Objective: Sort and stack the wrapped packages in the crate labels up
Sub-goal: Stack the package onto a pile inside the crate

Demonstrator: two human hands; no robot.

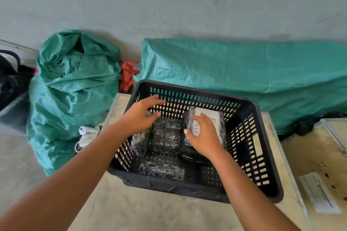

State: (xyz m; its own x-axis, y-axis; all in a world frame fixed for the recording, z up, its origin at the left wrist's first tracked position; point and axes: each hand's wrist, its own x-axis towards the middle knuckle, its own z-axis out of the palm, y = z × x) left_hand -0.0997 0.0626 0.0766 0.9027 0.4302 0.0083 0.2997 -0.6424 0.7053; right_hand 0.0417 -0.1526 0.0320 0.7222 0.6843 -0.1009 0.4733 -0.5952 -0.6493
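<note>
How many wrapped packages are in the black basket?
4 that I can see: one with its label up under the right hand, one in the middle, one by the left wall, one in front. More may be hidden underneath.

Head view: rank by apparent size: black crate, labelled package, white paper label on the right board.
1. black crate
2. labelled package and white paper label: look alike; the right hand covers part of the package, so unranked.

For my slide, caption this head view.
Right hand holds label-up package in black crate; left hand hovers open.
</note>
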